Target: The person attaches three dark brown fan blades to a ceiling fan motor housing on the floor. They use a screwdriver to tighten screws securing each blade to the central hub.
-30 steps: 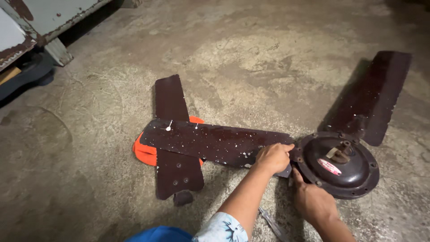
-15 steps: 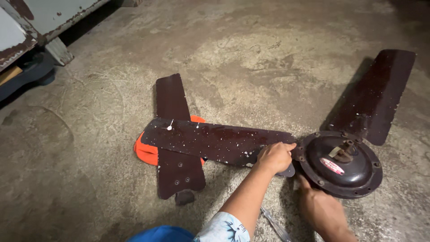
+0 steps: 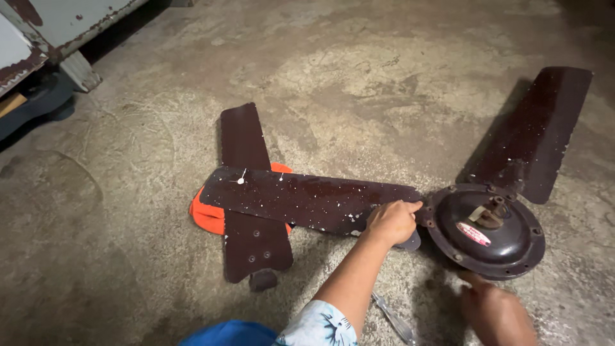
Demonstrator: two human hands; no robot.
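Leftmost, at ten o'clock, a rusty metal cabinet (image 3: 61,29) stands at the edge of the concrete floor (image 3: 359,77). Nearer the middle, a loose dark blade (image 3: 248,192) lies on the floor pointing from twelve to six o'clock, and an orange cloth (image 3: 206,213) shows beneath it. Across both lies a second blade (image 3: 307,200), paint-speckled, running from nine to three o'clock toward the motor. The left hand (image 3: 392,221) is curled around that blade's inner end, fingers wrapped over the edge just beside the motor housing (image 3: 485,229); the arm comes up from six o'clock out of a patterned sleeve (image 3: 320,325). A metal tool (image 3: 394,320) lies on the floor by the forearm. The round housing sits at about four o'clock, open side up, with a short shaft in its centre. A third blade (image 3: 532,131) rises from it toward one o'clock. The right hand (image 3: 496,311) is at five o'clock, touching the housing's near rim; whether it grips or only rests there, I cannot tell.
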